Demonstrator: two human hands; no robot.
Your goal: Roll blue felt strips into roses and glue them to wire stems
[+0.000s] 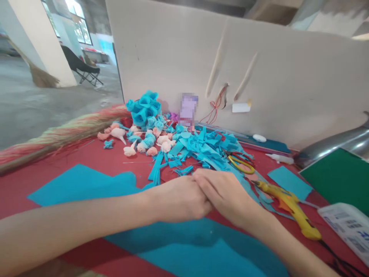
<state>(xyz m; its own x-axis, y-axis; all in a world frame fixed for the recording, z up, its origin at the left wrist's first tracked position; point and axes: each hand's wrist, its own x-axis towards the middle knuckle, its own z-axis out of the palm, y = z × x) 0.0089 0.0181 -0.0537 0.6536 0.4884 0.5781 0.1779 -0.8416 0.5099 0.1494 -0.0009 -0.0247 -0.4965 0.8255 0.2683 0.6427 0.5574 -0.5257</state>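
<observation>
My left hand [184, 196] is closed in a fist near the middle of the view, over the red-covered table [115, 250]. My right hand [227, 192] meets it, its curled fingers pressed against the left hand's knuckles. Whatever is between the fingers is hidden. Under both arms and behind my left wrist show pieces of blue crepe paper [190, 250]; whether the fingers grip any of it cannot be seen. Just beyond my hands lies a heap of cut blue paper strips [201, 144], with yellow-handled scissors [242, 165] at its right side.
Paper flowers [144, 109] in blue, pink and white are piled at the back left. A yellow hot glue gun [291, 204] lies right of my right hand, its cord trailing forward. A bundle of coloured fibre [72, 132] runs along the left edge. An upright board [173, 50] closes the back.
</observation>
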